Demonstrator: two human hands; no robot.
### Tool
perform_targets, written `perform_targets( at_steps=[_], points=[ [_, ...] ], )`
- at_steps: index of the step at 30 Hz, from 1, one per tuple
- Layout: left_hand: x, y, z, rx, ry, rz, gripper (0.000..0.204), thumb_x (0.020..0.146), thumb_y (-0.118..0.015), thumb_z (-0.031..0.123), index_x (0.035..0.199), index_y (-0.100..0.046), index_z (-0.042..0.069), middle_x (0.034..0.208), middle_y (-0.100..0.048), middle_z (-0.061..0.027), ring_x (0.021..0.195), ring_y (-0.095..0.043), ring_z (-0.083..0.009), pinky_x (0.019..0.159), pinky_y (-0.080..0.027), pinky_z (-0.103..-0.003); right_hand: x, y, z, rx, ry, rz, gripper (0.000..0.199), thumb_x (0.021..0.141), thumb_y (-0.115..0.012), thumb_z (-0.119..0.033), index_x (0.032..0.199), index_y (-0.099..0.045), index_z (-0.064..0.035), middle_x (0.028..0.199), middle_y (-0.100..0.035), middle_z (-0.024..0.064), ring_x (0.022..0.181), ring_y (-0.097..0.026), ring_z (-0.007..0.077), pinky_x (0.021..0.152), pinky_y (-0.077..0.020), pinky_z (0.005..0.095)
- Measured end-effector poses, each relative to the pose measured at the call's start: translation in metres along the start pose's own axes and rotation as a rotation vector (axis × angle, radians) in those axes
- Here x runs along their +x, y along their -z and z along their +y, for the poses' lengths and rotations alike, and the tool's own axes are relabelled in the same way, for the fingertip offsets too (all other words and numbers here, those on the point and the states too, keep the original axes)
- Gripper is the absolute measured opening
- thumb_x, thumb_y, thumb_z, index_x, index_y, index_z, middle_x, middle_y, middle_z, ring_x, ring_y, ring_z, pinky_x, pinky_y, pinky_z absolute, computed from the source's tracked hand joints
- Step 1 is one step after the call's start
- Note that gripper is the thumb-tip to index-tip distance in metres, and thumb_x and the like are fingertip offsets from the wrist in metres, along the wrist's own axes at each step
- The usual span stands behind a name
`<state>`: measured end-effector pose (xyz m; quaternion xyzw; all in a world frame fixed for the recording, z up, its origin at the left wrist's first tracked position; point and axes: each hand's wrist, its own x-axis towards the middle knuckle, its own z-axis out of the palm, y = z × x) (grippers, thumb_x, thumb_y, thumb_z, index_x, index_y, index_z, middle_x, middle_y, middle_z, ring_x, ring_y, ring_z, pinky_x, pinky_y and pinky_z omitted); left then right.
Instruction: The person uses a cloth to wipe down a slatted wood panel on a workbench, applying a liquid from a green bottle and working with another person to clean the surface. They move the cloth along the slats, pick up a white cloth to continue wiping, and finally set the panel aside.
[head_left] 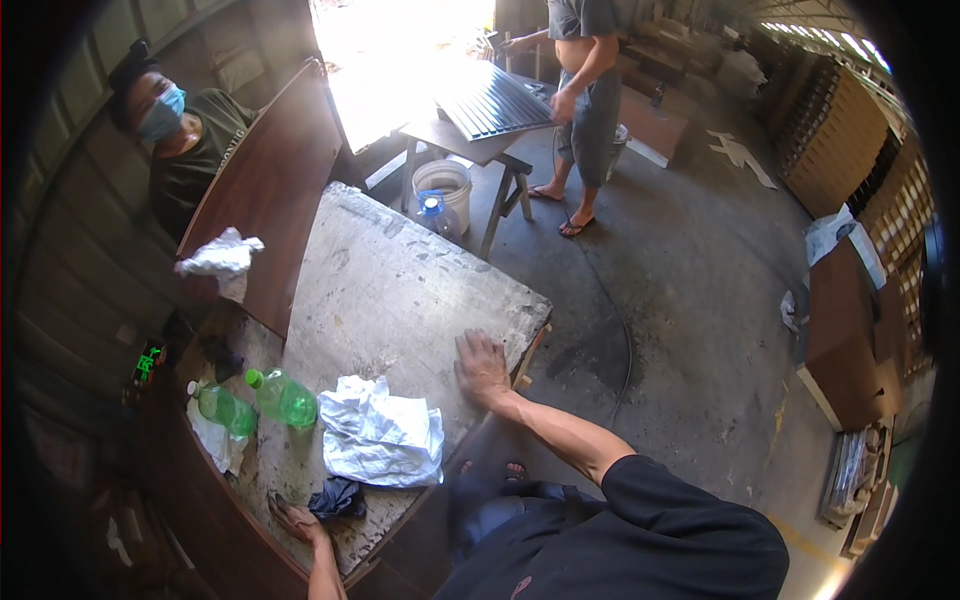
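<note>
My right hand (482, 368) lies flat on the worn grey tabletop (400, 270), near its right edge, fingers spread and nothing in them. At the near left, my left hand (295, 520) rests on the same table with fingers stretched out, beside a crumpled black cloth (338, 498). Between my hands is a rumpled white cloth (382, 432). Left of it, a green plastic bottle (286, 398) with a green cap and another green bottle (226, 408) with a white cap lie tilted. A brown wood panel (270, 200) stands at the table's left, with a white rag (222, 262) against it.
A masked co-worker (190, 140) is behind the panel. Farther back, another person (585, 100) stands by a dark slatted panel (495, 100) on a trestle. Below are a white bucket (443, 185) and a water jug (436, 215). A cable (625, 340) crosses the floor; brown boards (850, 330) stand right.
</note>
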<state>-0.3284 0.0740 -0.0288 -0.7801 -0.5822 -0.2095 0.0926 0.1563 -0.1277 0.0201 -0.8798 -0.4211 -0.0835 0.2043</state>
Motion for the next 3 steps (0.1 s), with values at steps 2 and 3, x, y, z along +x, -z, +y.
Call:
perform_targets(
  at_steps=[2, 3],
  points=[
    [-0.0009, -0.0046, -0.0071, 0.020, 0.025, -0.016, 0.049, 0.095, -0.049, 0.009, 0.143, -0.050, -0.001, 0.147, -0.051, -0.0233, 0.134, -0.049, -0.0425, 0.113, -0.038, -0.051, 0.0007, 0.0006, -0.0022, 0.003, -0.005, -0.020, 0.053, 0.093, -0.060, -0.029, 0.139, -0.055, -0.0040, 0.145, -0.050, 0.0166, 0.139, -0.041, 0.0330, 0.109, -0.0341, 0.0472],
    [0.0002, -0.0084, -0.0091, 0.032, 0.027, -0.018, 0.049, 0.095, -0.049, 0.009, 0.143, -0.050, 0.000, 0.147, -0.050, -0.0228, 0.134, -0.049, -0.0425, 0.114, -0.037, -0.051, 0.0011, 0.0003, -0.0016, 0.001, -0.009, -0.036, 0.054, 0.093, -0.059, -0.030, 0.141, -0.054, -0.0040, 0.145, -0.050, 0.0165, 0.139, -0.041, 0.0330, 0.109, -0.0340, 0.0473]
  ],
)
